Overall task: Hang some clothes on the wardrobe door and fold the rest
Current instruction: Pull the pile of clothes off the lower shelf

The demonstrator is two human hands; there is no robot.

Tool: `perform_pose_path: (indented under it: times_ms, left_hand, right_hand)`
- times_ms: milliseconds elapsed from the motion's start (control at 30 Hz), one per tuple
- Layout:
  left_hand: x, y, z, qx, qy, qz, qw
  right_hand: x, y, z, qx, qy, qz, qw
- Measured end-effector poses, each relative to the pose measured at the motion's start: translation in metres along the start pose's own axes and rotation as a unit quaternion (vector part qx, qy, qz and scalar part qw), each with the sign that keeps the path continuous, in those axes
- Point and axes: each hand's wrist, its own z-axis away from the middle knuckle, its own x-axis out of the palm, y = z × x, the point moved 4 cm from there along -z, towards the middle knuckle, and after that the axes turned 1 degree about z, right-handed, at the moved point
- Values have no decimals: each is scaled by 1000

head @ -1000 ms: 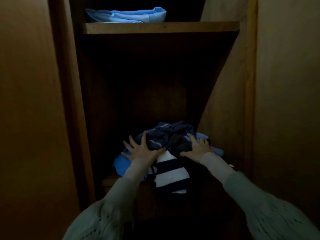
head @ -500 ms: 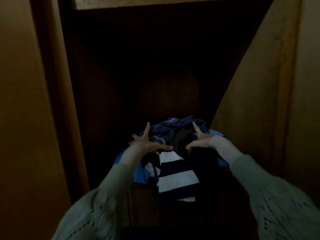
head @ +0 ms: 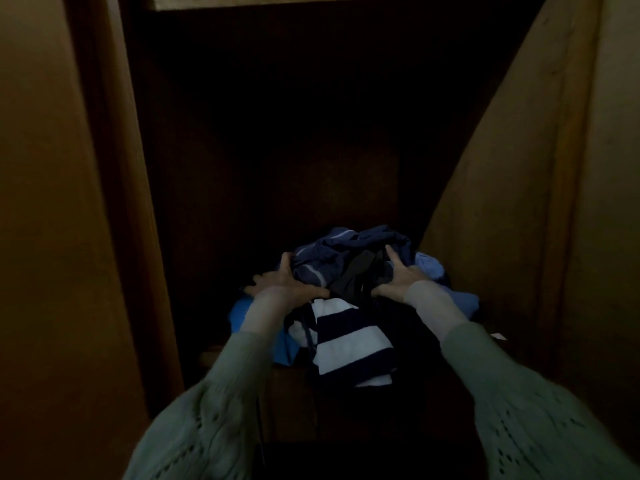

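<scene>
Both hands are on the heap of clothes [head: 349, 271] that lies on a low shelf [head: 242, 355] inside the dark wardrobe [head: 502, 168]. Her left hand [head: 280, 282] presses on the heap at about 9 o'clock, fingers spread wide and thumb stretched across the front. Her right hand [head: 401, 277] is at about 3 o'clock, also spread, with one finger pointing up into the dark cloth. Neither hand is closed around anything yet; they only frame the pile.

A dark blue garment [head: 346, 247] sits on top. A striped piece [head: 349, 344] in white and navy hangs down over the shelf edge at 6 o'clock, and a bright blue cloth [head: 252, 317] shows under the left wrist.

I think she is about to gather the whole heap and lift it out. To do this well, she should slide the fingers lower, under the bottom layer on both sides, and squeeze inward before lifting. The striped piece hangs loose, so it may slip away or drag; better to tuck it up with the thumbs first. It is very dark here, so small items at the back could be missed.
</scene>
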Motion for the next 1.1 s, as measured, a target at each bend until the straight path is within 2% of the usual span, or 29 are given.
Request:
perform_pose_path:
  times_ms: [267, 400, 467, 533, 633, 700, 800, 900, 933, 967, 1000, 1033, 1100]
  left_hand:
    - [0, -5, 7, 29, 8, 13, 999]
    - [-3, -11, 14, 47, -3, 18, 999]
    - [-5, -13, 18, 59, -24, 32, 997]
    - [-6, -13, 22, 66, -66, 105, 990]
    - [-9, -10, 31, 72, -138, 195, 968]
    - [-13, -10, 33, 74, -157, 223, 959]
    - [-8, -13, 38, 77, -158, 196, 965]
    - [-3, -15, 36, 79, -147, 166, 972]
    - [-4, -15, 36, 82, -144, 158, 973]
    - [-5, -16, 35, 84, -135, 147, 976]
    - [-6, -17, 33, 87, -119, 134, 980]
    - [-6, -18, 32, 87, -91, 123, 984]
    - [-4, -20, 31, 83, -10, 119, 989]
  right_hand:
    - [-6, -6, 25, -18, -21, 13, 1000]
    - [-16, -11, 42, -22, -87, 9, 996]
    - [-22, -12, 50, -14, -141, -82, 986]
    - [-31, -16, 58, -8, -154, -193, 969]
    - [-32, -23, 59, 18, -135, -298, 945]
    - [-25, -35, 50, 29, -118, -339, 933]
    - [-15, -51, 40, 30, -99, -352, 930]
    - [-9, -62, 43, -42, 2, -369, 928]
    - [-7, -65, 39, -49, 40, -385, 921]
    - [-2, -63, 33, -46, 46, -389, 919]
    - [1, -58, 27, -31, 46, -377, 925]
    - [1, -53, 28, -3, 13, -306, 952]
    - [-2, -43, 33, 42, 6, -152, 987]
